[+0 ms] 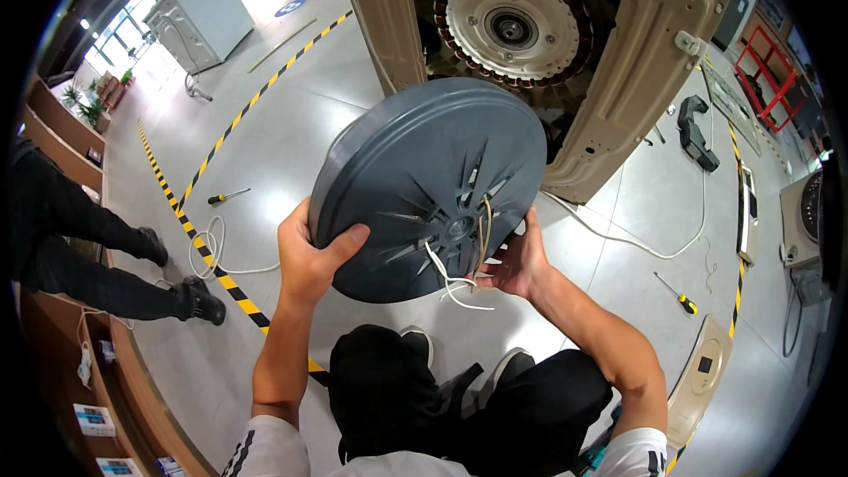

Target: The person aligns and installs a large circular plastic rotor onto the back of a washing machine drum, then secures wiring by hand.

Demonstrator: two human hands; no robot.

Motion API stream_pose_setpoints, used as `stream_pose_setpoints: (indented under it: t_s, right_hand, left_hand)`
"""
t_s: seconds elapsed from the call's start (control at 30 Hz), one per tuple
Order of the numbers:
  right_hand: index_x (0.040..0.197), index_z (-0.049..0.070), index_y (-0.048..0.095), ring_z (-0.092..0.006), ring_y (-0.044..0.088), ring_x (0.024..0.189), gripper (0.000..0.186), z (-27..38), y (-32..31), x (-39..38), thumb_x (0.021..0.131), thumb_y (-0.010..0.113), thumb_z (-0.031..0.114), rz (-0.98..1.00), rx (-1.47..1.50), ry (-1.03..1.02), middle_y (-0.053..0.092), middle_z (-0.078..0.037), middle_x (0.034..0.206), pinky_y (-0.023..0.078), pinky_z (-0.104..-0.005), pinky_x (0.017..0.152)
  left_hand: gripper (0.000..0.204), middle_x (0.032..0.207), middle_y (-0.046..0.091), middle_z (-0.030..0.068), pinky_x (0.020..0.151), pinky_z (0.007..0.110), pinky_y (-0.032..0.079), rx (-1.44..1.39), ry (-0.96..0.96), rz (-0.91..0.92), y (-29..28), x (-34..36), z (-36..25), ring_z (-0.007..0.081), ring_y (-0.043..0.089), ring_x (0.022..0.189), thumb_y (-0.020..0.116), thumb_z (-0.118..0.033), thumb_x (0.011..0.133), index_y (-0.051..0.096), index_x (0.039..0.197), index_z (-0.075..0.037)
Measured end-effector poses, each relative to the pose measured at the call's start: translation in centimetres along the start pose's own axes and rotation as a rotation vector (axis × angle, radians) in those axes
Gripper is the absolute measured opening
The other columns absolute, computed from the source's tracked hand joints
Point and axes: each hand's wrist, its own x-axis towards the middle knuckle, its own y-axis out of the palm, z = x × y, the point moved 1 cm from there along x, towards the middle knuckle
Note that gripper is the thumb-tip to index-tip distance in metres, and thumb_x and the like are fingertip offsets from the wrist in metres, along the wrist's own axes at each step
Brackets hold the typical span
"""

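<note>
Left fingers (343,246) and right fingers (533,230) clamped on grey disc (397,168) between them, white wires (448,279) beside right fingers; motor ring (473,18) beyond. Likely step: handling loose disc; next calls for steady two-handed support.

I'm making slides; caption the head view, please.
Left hand and right hand hold a dark grey disc before an open beige machine casing.

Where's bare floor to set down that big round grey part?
Bare grey floor lies left, between striped yellow-black tape and beige metal cabinet, beyond the yellow-handled screwdriver; a smaller patch, right, between cabinet and curving white cable. It's crowded around the black angular part.
</note>
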Motion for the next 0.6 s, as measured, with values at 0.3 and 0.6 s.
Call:
stream_pose_setpoints:
  t_s: [0.3, 0.6]
  right_hand:
    - [0.145, 0.009, 0.015, -0.0406, 0.043, 0.113, 0.096, -0.1, 0.1, 0.2, 0.079, 0.012, 0.079, 0.005, 0.043, -0.060, 0.021, -0.016, 0.146, 0.042, -0.0583, 0.085]
    - [0.143, 0.008, 0.020, -0.0419, 0.043, 0.114, 0.099, -0.2, -0.8, 0.6, 0.076, 0.024, 0.082, -0.031, 0.063, -0.118, 0.027, -0.020, 0.140, 0.043, -0.0592, 0.086]
  left_hand:
    - [0.043, 0.092, 0.065, 0.0089, 0.077, 0.026, 0.047, 0.012, 0.034, 0.014, 0.2, -0.4, -0.8, 0.0132, 0.059, 0.082, 0.076, -0.010, 0.069, 0.057, 0.104, 0.006]
    - [0.042, 0.093, 0.064, 0.0069, 0.078, 0.025, 0.046, 0.098, 0.043, 0.029, 0.0, -0.6, -0.1, 0.0127, 0.058, 0.085, 0.075, -0.011, 0.071, 0.058, 0.106, 0.004]
